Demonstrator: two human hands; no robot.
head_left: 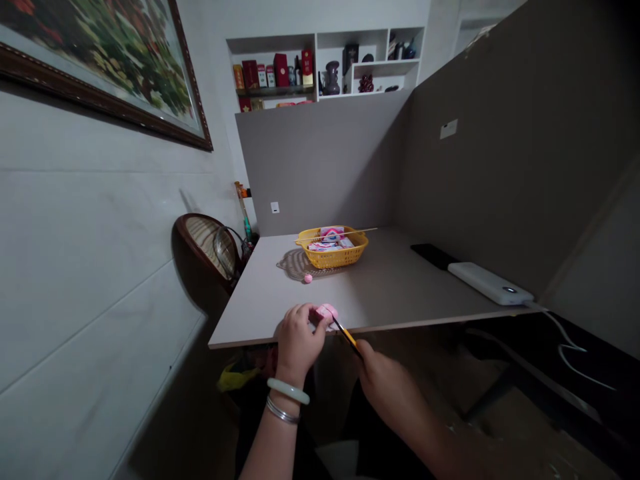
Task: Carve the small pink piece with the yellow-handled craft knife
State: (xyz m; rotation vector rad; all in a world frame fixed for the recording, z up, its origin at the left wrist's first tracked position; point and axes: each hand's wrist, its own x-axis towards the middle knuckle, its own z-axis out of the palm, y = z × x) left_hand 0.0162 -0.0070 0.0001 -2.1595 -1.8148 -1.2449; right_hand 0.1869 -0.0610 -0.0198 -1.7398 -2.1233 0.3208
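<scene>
My left hand (299,337), with two bangles on the wrist, is closed on a small pink object (327,313) at the near edge of the grey table (400,287). My right hand (385,380) grips a thin tool with a yellow handle and dark tip (345,333), whose tip touches the pink object. A small pink ball (308,278) lies on the table farther back, in front of a yellow basket (334,255) that holds small packets, with a thin stick laid across its rim.
A white power bank (490,283) with a cable and a dark phone (433,255) lie at the table's right side. Grey partition walls close the back and right. A round wooden chair (203,257) stands left of the table. Shelves with boxes hang behind.
</scene>
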